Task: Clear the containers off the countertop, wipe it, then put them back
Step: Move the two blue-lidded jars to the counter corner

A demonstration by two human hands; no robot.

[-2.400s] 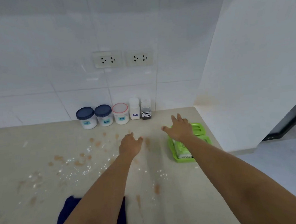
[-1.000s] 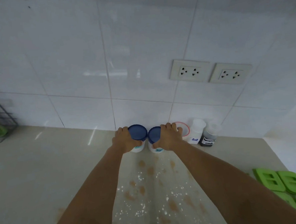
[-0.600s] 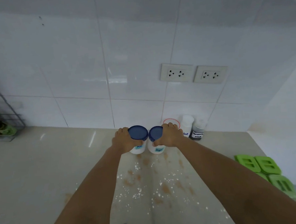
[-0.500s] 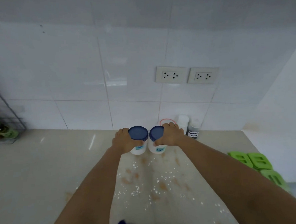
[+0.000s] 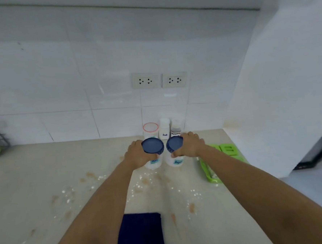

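Our left hand [image 5: 137,155] grips the blue-lidded MSG jar [image 5: 153,156]; our right hand [image 5: 190,145] grips the sugar jar [image 5: 174,153]. Both are round, smooth plastic. Behind, at centre frame, stand three more containers [image 5: 163,130] against glossy tiles.

Left hand [image 5: 137,155]: grips MSG jar [image 5: 153,150] | right hand [image 5: 190,146]: grips sugar jar [image 5: 175,151] | frame centre, above soiled countertop [image 5: 46,176]

Both blue-lidded jars now off the wall row and nearer the camera, MSG jar [image 5: 153,154] in left hand [image 5: 137,155], sugar jar [image 5: 174,151] in right hand [image 5: 190,146], red-rimmed jar [image 5: 150,129] uncovered behind, view tilted lower.
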